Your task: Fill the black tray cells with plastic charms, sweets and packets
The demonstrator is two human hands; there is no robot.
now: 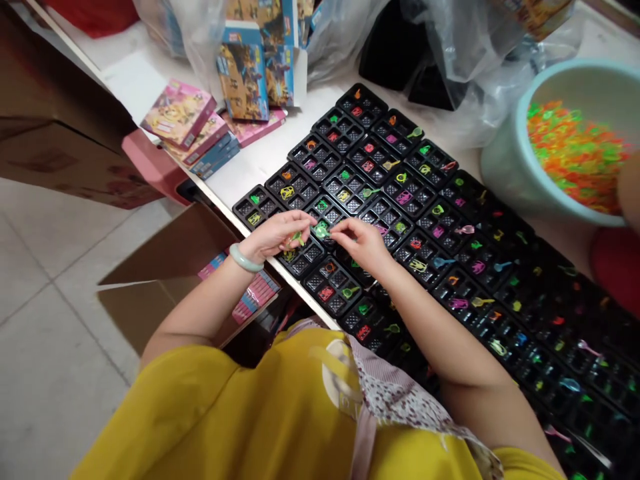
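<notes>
My left hand (287,235), with a pale bangle at the wrist, is curled closed over the near trays and holds small yellow-green plastic pieces (297,237). Opposite it, my right hand (364,245) pinches the edge of a small translucent green plastic piece (321,229). This piece is just above a black compartment tray (327,208); whether it touches the tray I cannot tell. Around both hands lie rows of such trays, many with small bright plastic pieces in their compartments. One nearby tray (331,287) has orange, red and green pieces.
A pale blue-green bucket (505,157) full of tiny orange and green pieces (575,157) stands at the right. Pink boxes (177,113) and blue picture boxes (243,77) lie at the back left. Below the table's edge, an open carton (155,267) holds pink-and-blue packs (255,293).
</notes>
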